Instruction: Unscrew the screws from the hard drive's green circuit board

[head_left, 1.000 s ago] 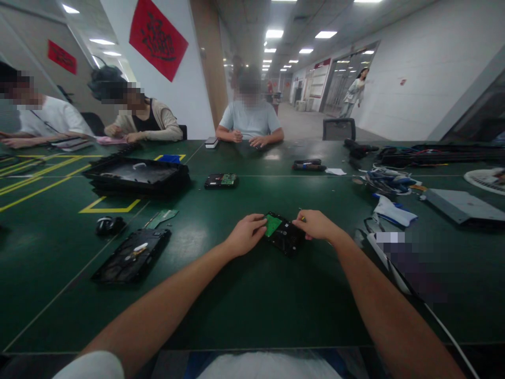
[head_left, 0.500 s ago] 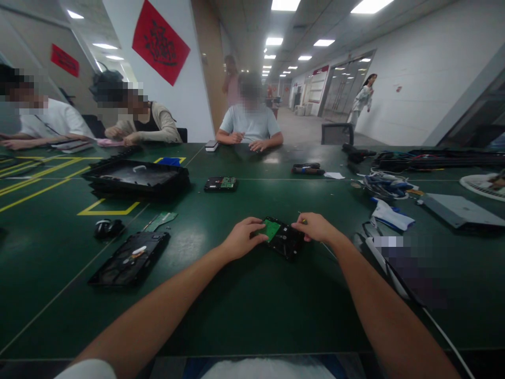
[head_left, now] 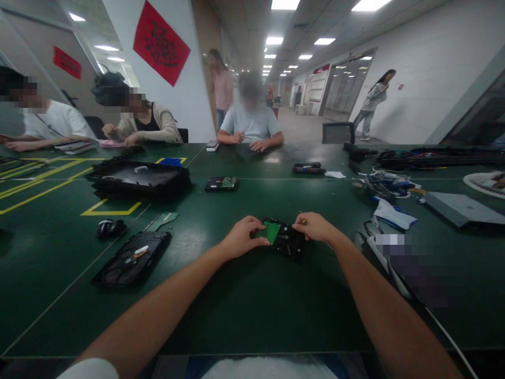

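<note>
On the green table in front of me lies a black hard drive (head_left: 289,243) with a green circuit board on its left half. My left hand (head_left: 245,238) pinches the drive's left end, thumb on the near side and fingers on the far side. Over the right end, my right hand (head_left: 314,227) is closed round a thin tool (head_left: 304,222). Only a small yellowish bit of that tool shows, so its kind cannot be made out. Farther back lies another hard drive (head_left: 221,183), with its circuit board partly visible.
At left are a black casing (head_left: 132,258), a dark mouse-like object (head_left: 111,228) and black trays (head_left: 138,179). Cables (head_left: 384,184), a glove-like white and blue piece (head_left: 393,213) and a grey metal box (head_left: 463,208) lie at right. Several people sit or stand beyond.
Both hands stay at the hard drive, with only slight shifts; the drive looks turned a little. In the background, the person at right has moved and the person in pink shows more clearly.
</note>
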Demonstrator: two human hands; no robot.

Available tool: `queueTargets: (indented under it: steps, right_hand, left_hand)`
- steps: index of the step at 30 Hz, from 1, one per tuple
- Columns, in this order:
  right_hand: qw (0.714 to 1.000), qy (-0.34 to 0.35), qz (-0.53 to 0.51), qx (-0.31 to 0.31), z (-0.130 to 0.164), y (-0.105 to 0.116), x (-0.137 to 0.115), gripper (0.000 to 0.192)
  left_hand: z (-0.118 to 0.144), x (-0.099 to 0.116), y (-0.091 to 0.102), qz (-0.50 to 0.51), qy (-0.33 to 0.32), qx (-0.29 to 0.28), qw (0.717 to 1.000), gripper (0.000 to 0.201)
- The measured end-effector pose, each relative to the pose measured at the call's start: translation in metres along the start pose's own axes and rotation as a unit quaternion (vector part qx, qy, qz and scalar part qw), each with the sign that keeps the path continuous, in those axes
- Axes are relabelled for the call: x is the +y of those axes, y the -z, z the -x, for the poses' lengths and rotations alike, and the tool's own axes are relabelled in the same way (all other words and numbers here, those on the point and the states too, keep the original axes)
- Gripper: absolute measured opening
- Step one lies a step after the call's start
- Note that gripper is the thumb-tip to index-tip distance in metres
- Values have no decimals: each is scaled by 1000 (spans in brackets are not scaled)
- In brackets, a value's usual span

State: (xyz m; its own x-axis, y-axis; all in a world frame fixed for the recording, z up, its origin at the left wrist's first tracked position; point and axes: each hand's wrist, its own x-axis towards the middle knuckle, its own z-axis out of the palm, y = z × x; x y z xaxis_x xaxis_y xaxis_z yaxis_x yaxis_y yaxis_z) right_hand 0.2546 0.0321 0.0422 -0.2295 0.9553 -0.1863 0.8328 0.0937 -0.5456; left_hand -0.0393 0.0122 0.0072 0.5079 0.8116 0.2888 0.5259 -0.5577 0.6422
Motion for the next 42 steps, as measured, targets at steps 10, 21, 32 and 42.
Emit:
queueTargets:
  steps: [10, 21, 32, 42]
  right_hand:
    - [987, 65, 95, 116, -15, -6, 4, 16]
    - [983, 69, 83, 146, -21, -3, 12, 25]
    - [957, 69, -132, 248, -9, 21, 12, 36]
    - [863, 220, -204, 407, 4, 5, -26, 44]
  left_hand:
    - [3, 1, -2, 21, 33, -4, 999, 56]
    - [0, -7, -3, 23, 16, 14, 1000, 22]
    - [1, -9, 1, 3, -12, 13, 1000, 24]
    - [-4, -14, 11, -33, -110, -46, 992, 32]
